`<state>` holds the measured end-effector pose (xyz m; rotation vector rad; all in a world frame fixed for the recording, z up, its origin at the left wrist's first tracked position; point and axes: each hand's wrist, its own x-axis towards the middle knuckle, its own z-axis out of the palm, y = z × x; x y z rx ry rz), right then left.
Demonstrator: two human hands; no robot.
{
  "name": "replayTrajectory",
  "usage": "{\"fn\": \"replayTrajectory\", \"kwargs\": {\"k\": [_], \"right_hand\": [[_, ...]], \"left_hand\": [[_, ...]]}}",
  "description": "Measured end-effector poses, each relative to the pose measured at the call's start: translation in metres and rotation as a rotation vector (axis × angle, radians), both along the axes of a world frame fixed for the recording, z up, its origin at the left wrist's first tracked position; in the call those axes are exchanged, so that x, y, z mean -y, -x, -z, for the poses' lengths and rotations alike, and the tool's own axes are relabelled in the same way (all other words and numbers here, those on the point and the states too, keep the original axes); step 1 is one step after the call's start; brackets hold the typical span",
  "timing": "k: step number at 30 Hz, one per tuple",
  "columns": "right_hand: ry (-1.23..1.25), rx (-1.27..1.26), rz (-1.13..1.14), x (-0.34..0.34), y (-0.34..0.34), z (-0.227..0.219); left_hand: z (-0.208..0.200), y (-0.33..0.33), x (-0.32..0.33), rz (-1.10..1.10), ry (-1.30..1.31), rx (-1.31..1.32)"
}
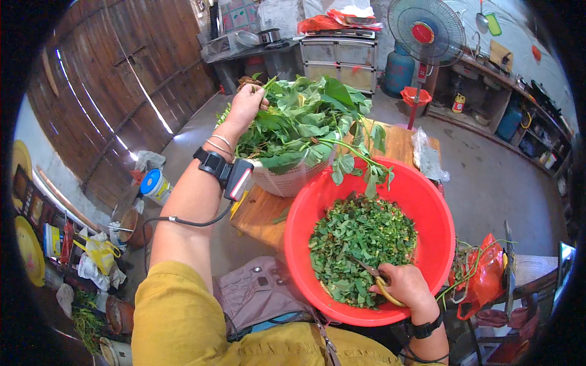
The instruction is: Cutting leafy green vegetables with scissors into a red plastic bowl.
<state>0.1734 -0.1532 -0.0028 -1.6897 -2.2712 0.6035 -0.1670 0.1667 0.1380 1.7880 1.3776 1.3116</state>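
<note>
My left hand [247, 102] reaches forward and grips stems of the leafy green plants [305, 122] piled in a white basket [287, 180]. A long leafy stalk hangs from the pile over the red basin [421, 195]. The basin holds chopped green leaves [363, 244]. My right hand [403, 287] rests on the basin's near rim, closed around yellow-handled scissors [381, 282] whose blades lie among the cut leaves. A black device with a cable is strapped to my left wrist.
The basket stands on a small wooden table [262, 213] with a clear plastic bag [427, 158] at its far end. A standing fan [426, 30], a blue gas cylinder [400, 70] and cabinets lie beyond. A red plastic bag [485, 274] with stems sits to the right.
</note>
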Motion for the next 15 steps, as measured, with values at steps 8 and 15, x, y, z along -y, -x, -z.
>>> {"fn": "replayTrajectory", "kwargs": {"k": [8,15], "right_hand": [[0.013,-0.005,0.023,0.002,-0.003,0.000],[0.024,-0.038,0.019,0.002,-0.001,0.000]], "left_hand": [[-0.005,-0.061,0.098,0.466,0.223,-0.030],[0.038,-0.078,0.135,0.621,0.463,0.065]]}}
